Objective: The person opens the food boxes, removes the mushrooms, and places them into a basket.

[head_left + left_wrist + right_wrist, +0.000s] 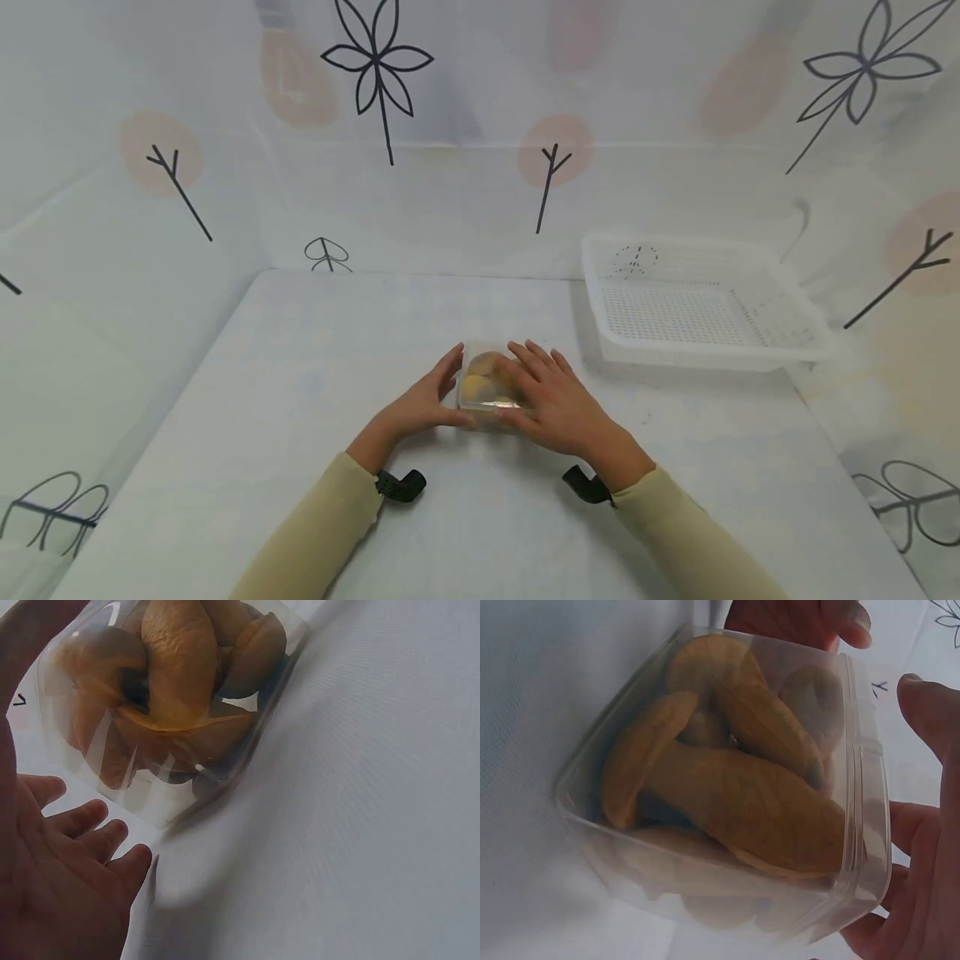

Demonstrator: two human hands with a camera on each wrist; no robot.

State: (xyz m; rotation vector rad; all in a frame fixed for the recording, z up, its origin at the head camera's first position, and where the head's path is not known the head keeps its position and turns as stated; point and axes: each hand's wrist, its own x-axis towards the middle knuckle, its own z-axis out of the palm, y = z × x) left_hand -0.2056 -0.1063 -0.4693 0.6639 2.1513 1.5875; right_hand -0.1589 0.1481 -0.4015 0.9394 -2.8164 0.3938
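Note:
A clear, lidded plastic box (478, 387) sits on the white table, between my two hands. Several brown, mushroom-shaped pieces (750, 802) fill it, seen through its walls. My left hand (420, 407) is at the box's left side, thumb by the front corner. In the left wrist view its fingers are fairly straight, their tips just beside the box wall. Over the box's right part lies my right hand (566, 408), fingers extended across the top and thumb towards the front. Seen from the right wrist, those fingers reach past the lid (866, 825); the thumb stands apart from it.
A white perforated basket (697, 354) stands at the table's back right. White cloth with plant drawings (450, 208) hangs behind the table and on both sides. Both wrists carry a black camera mount (402, 486).

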